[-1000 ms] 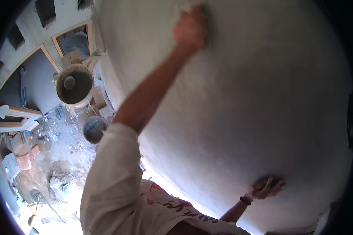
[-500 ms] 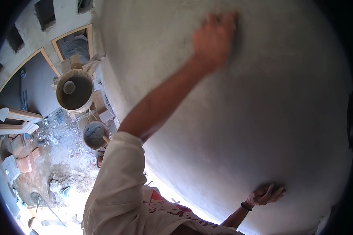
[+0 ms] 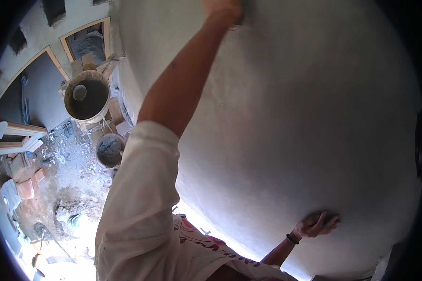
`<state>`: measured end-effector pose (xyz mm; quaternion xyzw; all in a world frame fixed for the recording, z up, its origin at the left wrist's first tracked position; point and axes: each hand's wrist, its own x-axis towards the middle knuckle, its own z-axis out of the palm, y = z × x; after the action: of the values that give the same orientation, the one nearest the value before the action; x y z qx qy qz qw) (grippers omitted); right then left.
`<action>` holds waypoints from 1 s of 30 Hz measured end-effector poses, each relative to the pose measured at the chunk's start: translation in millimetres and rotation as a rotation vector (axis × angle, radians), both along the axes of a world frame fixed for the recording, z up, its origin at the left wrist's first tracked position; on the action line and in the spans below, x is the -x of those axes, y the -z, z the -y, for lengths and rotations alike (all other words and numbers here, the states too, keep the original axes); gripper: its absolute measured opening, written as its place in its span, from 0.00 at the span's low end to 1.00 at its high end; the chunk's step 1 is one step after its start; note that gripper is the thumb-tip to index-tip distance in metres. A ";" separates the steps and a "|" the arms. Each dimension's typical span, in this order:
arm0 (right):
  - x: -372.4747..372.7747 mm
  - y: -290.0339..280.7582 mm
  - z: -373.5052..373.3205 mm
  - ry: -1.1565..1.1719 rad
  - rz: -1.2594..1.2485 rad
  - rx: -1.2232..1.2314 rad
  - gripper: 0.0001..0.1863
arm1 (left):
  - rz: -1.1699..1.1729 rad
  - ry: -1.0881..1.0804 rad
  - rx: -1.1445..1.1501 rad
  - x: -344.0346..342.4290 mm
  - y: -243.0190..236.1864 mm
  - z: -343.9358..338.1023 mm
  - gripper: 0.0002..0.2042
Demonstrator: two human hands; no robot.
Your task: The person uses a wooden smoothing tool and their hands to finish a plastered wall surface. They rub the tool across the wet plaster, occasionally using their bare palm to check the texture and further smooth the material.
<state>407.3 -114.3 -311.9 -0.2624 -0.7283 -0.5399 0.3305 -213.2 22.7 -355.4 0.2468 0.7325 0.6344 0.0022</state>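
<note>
My left hand (image 3: 222, 8) is up at the top edge, against a grey plastered wall (image 3: 276, 131) that fills the middle and right. Its fingers are cut off by the frame. A dark shape and a thin pale edge show beside it, and what it grips cannot be made out. Lower on the same wall, my right hand (image 3: 316, 225) rests open, fingers spread, a dark band around its wrist and a shadow around the fingers. My left arm, in a pale sleeve, stretches up across the view.
To the left stand a large bucket (image 3: 87, 97) with a pale round cup in it and a smaller bucket (image 3: 110, 151) of grey mix. Rubble and bricks (image 3: 26, 188) litter the floor. Wood-framed openings (image 3: 85, 44) line the far-left wall.
My left hand has slid up and to the left along the wall, partly leaving the frame. My right hand has barely moved. The buckets appear slightly higher and further left.
</note>
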 end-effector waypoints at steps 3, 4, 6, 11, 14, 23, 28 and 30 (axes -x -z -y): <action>-1.7 1.1 0.2 0.043 0.003 0.010 0.16 | -0.139 -0.031 0.013 -45.8 48.1 -8.7 0.15; 1.0 -3.3 5.6 0.044 0.019 -0.016 0.17 | -0.143 0.048 -0.097 -80.4 33.6 8.8 0.15; -4.3 -6.4 5.7 0.037 0.023 -0.015 0.17 | -0.219 0.096 -0.153 -114.0 -11.9 26.3 0.15; 4.2 -0.7 2.5 -0.012 0.003 0.017 0.20 | -0.226 0.143 0.031 -37.4 -35.7 5.5 0.14; -4.5 0.5 0.7 0.018 0.019 0.011 0.19 | -0.241 0.066 0.142 -26.9 11.6 13.1 0.15; -1.1 -0.4 0.6 0.065 0.026 -0.029 0.17 | -0.056 0.175 0.059 -44.4 -17.3 31.6 0.15; -3.1 -0.1 1.0 0.052 0.020 -0.012 0.16 | -0.092 0.113 -0.091 -84.3 20.9 22.9 0.16; -1.0 -2.7 6.0 0.063 0.036 -0.011 0.15 | -0.172 0.117 -0.140 -114.9 1.5 32.5 0.16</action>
<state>408.3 -120.2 -309.2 -0.2735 -0.7226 -0.5585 0.3017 -98.3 -9.8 -356.9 0.3422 0.6684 0.6591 -0.0410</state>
